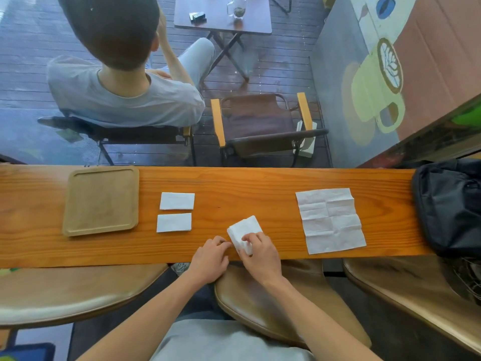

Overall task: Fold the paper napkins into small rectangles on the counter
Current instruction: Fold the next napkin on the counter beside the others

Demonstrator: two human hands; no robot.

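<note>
A folded white napkin (244, 229) lies tilted near the front edge of the wooden counter (234, 186). My right hand (260, 252) pinches its near end with fingers and thumb. My left hand (210, 256) rests beside it, fingertips touching the napkin's left edge. Two napkins folded into small rectangles lie to the left, one (177, 201) behind the other (174, 222). An unfolded, creased napkin (330, 220) lies flat to the right.
A brown tray (100, 200) sits at the left of the counter and a black bag (450, 207) at its right end. Stools stand below the front edge. Beyond the glass a person sits in a chair beside a small table.
</note>
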